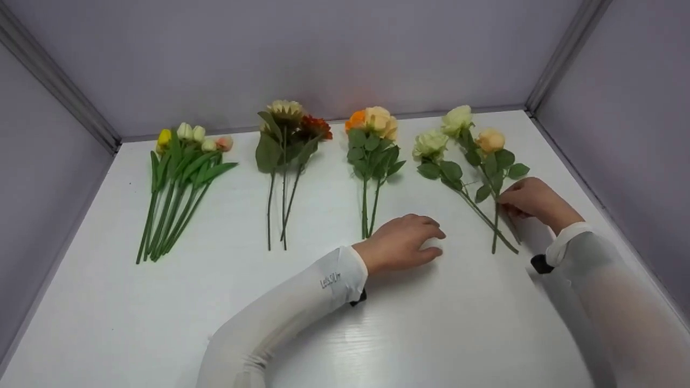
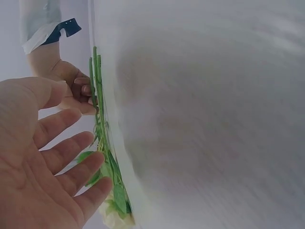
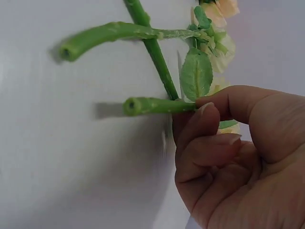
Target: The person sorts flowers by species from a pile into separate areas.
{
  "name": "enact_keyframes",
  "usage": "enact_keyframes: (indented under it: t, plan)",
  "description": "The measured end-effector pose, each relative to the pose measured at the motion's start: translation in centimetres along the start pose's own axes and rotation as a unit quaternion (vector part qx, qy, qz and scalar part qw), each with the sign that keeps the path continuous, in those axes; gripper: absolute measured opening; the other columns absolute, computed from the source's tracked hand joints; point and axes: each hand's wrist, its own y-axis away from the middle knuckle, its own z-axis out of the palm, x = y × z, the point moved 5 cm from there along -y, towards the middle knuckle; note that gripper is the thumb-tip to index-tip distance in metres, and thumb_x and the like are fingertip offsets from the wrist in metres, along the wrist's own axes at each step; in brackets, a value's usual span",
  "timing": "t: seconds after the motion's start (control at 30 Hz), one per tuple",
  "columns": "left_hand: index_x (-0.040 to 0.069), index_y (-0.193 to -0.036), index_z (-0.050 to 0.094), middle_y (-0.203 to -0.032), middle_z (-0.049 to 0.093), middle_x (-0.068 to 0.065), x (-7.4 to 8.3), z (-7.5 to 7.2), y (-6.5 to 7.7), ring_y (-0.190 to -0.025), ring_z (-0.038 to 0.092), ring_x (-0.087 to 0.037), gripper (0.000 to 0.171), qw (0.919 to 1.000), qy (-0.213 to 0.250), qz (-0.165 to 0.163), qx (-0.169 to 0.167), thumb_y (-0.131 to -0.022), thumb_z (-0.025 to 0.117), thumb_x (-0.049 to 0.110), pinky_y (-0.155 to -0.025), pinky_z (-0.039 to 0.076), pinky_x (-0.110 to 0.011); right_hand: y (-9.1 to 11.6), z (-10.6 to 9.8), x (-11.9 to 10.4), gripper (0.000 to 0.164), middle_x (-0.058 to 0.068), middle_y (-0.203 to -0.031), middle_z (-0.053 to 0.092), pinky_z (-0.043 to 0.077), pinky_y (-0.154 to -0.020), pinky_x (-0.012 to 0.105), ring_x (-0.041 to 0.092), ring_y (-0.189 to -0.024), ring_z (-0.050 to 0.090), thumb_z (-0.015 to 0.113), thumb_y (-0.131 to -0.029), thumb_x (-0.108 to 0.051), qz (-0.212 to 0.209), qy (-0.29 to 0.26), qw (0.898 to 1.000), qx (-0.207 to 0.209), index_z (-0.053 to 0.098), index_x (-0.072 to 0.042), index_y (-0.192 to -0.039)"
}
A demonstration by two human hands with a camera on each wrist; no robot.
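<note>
On the right of the white table lie two pale green roses point(image 1: 431, 144) and a peach rose point(image 1: 491, 140), their green stems crossing. My right hand point(image 1: 531, 199) pinches one rose stem point(image 3: 157, 106) between thumb and forefinger, its other fingers curled. Which bloom belongs to that stem is hard to tell. My left hand point(image 1: 401, 242) hovers above the table left of these stems, palm toward them. Its fingers point(image 2: 71, 162) are spread and loosely bent, with nothing held.
Left of the roses lie an orange and peach rose bunch point(image 1: 372, 126), brown-stemmed flowers point(image 1: 285, 140) with a red bloom, and several tulips point(image 1: 186, 161) in yellow, white and pink. Grey panels point(image 1: 323, 54) enclose the table's back and sides.
</note>
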Motion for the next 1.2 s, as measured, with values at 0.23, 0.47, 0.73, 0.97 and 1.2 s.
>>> enact_keyframes:
  t: [0.23,0.47,0.73,0.97,1.2]
  plan:
    - [0.017,-0.137,0.066,-0.143,0.058,-0.001,-0.1,0.0,0.1,-0.135,0.051,-0.021,0.037,1.0000,0.005,0.001,0.000,-0.105,0.057,0.034,-0.112,0.038,-0.032,0.7,1.2,-3.4,0.033,0.000,-0.058,0.041,0.036,-0.050,0.035,0.018,-0.053,0.040,0.056,-0.098,-0.025,-0.061,0.109,0.989,0.083,0.051,-0.011,-0.069]
    - [0.017,-0.137,0.066,-0.142,0.059,-0.001,-0.1,0.1,0.0,-0.134,0.052,-0.020,0.037,1.0000,0.001,0.003,-0.001,-0.106,0.057,0.034,-0.112,0.038,-0.031,0.3,3.7,-5.2,0.023,0.008,-0.084,0.068,0.046,-0.057,0.035,0.023,-0.068,0.057,0.068,-0.094,-0.024,-0.079,0.122,0.988,0.059,0.075,-0.003,-0.097]
    - [0.018,-0.134,0.069,-0.138,0.063,0.003,-0.9,-0.2,0.1,-0.130,0.056,-0.018,0.034,0.9990,0.024,-0.032,0.017,-0.105,0.058,0.032,-0.107,0.043,-0.031,0.2,2.8,-5.8,0.030,0.010,-0.080,0.068,0.050,-0.059,0.039,0.023,-0.067,0.059,0.066,-0.099,-0.029,-0.079,0.034,0.996,0.033,0.072,0.000,-0.101]
    - [0.017,-0.131,0.071,-0.132,0.067,0.005,-1.7,-1.4,0.2,-0.125,0.059,-0.012,0.033,0.9880,0.110,-0.091,0.060,-0.105,0.057,0.032,-0.103,0.045,-0.027,0.8,0.8,-8.0,0.035,0.008,-0.087,0.069,0.055,-0.069,0.036,0.022,-0.075,0.062,0.070,-0.098,-0.032,-0.084,-0.103,0.989,0.058,0.069,0.001,-0.108]
    - [0.018,-0.129,0.071,-0.122,0.069,0.011,-2.6,-2.7,0.5,-0.108,0.062,-0.006,0.032,0.9535,0.252,-0.115,0.118,-0.105,0.058,0.034,-0.092,0.049,-0.024,1.8,0.1,-12.0,0.038,0.004,-0.086,0.069,0.055,-0.065,0.029,0.015,-0.072,0.062,0.077,-0.094,-0.033,-0.125,-0.225,0.962,0.093,0.069,0.001,-0.108]
